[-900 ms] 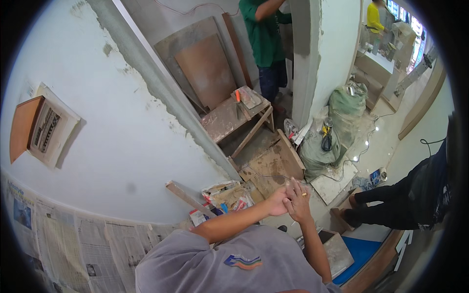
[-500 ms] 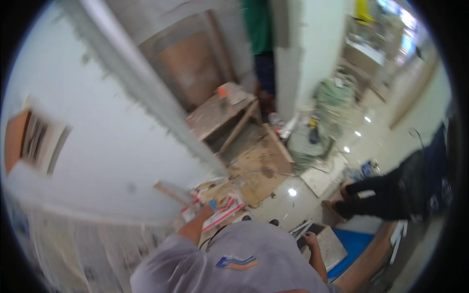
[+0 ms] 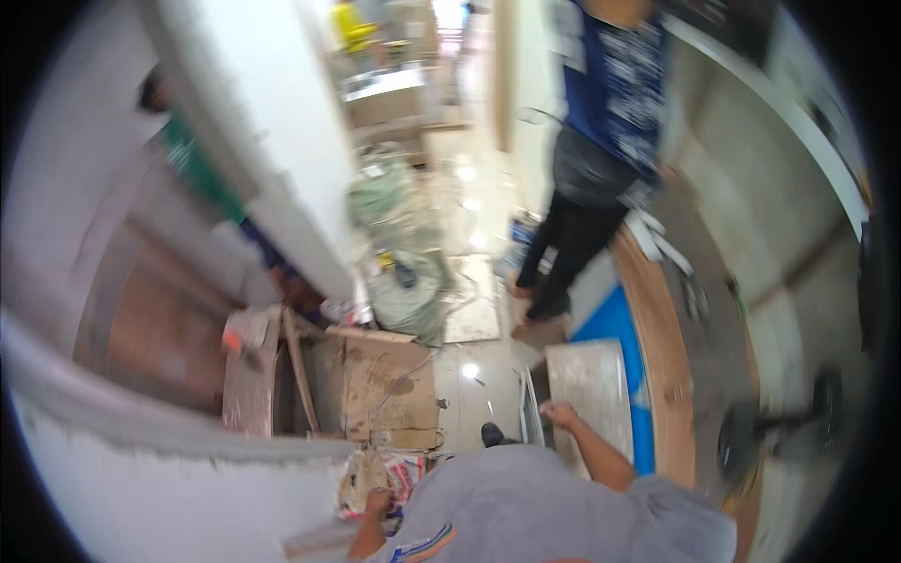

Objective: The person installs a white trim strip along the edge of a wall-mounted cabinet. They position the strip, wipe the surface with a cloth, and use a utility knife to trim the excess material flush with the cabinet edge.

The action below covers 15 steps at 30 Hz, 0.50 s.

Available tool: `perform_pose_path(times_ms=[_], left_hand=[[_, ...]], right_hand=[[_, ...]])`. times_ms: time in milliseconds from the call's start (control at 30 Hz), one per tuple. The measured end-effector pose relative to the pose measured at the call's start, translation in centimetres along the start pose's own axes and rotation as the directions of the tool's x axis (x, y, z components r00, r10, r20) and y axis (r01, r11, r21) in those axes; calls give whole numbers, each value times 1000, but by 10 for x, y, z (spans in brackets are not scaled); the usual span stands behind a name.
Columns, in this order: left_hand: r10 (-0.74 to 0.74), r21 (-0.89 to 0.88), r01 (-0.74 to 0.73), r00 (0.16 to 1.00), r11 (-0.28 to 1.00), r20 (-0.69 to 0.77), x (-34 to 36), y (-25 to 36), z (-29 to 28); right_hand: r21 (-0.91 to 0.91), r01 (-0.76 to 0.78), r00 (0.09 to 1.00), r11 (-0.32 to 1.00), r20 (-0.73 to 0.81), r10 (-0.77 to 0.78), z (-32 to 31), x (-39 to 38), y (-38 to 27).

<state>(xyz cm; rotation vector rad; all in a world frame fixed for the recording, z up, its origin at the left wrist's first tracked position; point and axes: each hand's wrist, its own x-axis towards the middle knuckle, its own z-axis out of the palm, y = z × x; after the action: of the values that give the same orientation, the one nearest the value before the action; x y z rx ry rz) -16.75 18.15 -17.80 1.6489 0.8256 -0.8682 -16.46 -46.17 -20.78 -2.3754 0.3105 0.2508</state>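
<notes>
My left hand (image 3: 378, 505) hangs low beside a torn bag (image 3: 352, 479) with red-and-white printing near the wall; blur hides its fingers. My right hand (image 3: 558, 414) is out to the right with fingers curled, near the edge of a dusty pale board (image 3: 591, 375) and some thin white strips (image 3: 530, 408); whatever it may hold is too blurred to make out. My grey shirt covers the bottom middle of the view, with a dark shoe (image 3: 491, 433) just above it.
A person in dark trousers (image 3: 572, 253) stands ahead right. A person in green (image 3: 202, 164) is behind the left wall edge; another in yellow (image 3: 352, 28) is farther back. Dusty wooden bench (image 3: 249, 371), cardboard (image 3: 394, 385), green sacks (image 3: 404, 291), blue sheet (image 3: 601, 319) and a wooden plank (image 3: 671, 394) lie around.
My hands, clasped together at first, have separated and dropped to either side. The view has swung right, bringing the hallway to the centre and more of the dark-clothed person into sight.
</notes>
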Motion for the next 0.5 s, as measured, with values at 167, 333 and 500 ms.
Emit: perform_pose_path(times_ms=[167, 333, 500], left_hand=[[113, 127, -115, 993, 985, 28, 39, 101, -18], [35, 230, -130, 925, 964, 379, 69, 125, 14], [-56, 577, -363, 812, 731, 581, 74, 153, 74]], right_hand=[[165, -202, 975, 965, -57, 214, 28, -85, -59], [304, -422, 867, 854, -140, 478, 75, -247, -94], [456, -578, 725, 677, -93, 682, 144, -370, -110]])
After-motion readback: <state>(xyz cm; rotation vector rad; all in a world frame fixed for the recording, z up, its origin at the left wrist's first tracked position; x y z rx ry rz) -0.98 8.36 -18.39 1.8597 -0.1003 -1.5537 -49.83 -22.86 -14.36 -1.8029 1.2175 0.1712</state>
